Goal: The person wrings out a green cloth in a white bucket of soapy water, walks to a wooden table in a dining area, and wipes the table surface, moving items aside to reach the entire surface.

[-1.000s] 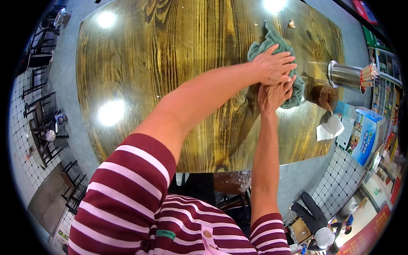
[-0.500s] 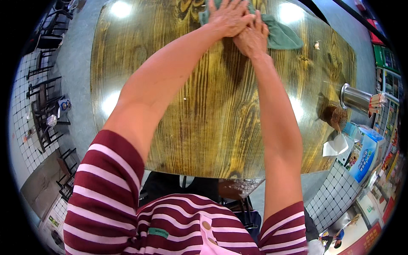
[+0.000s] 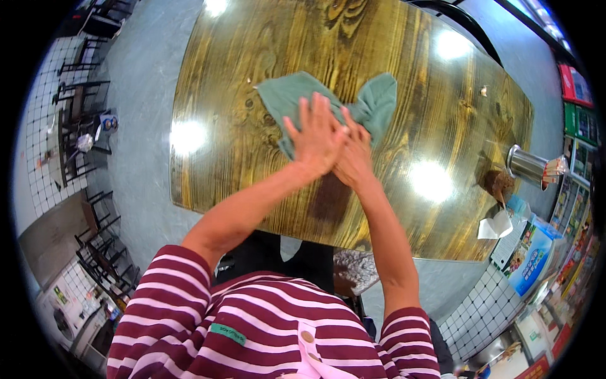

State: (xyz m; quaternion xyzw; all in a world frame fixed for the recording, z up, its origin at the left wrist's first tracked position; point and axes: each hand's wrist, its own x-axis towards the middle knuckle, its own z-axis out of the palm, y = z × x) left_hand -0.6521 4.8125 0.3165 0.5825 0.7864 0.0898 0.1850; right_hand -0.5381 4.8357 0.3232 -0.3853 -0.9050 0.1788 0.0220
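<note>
Left hand [image 3: 315,136] overlaps right hand [image 3: 353,155], both pressed flat, fingers spread, on a green cloth [image 3: 328,104] on the wooden table [image 3: 252,50]. Far right of them: a blue box [image 3: 529,256], white napkin [image 3: 495,226], metal canister [image 3: 527,167]

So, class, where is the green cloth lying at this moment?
In the head view the green cloth lies on the wooden table, near its middle, pressed flat under the left hand and right hand.

A grey floor [image 3: 142,136] surrounds the long wooden bench [image 3: 442,114], which reflects bright ceiling lights [image 3: 431,180]. Dark chairs [image 3: 79,104] stand at the left on white tiles [image 3: 38,126]. Colourful shelves [image 3: 577,114] line the right side.
</note>
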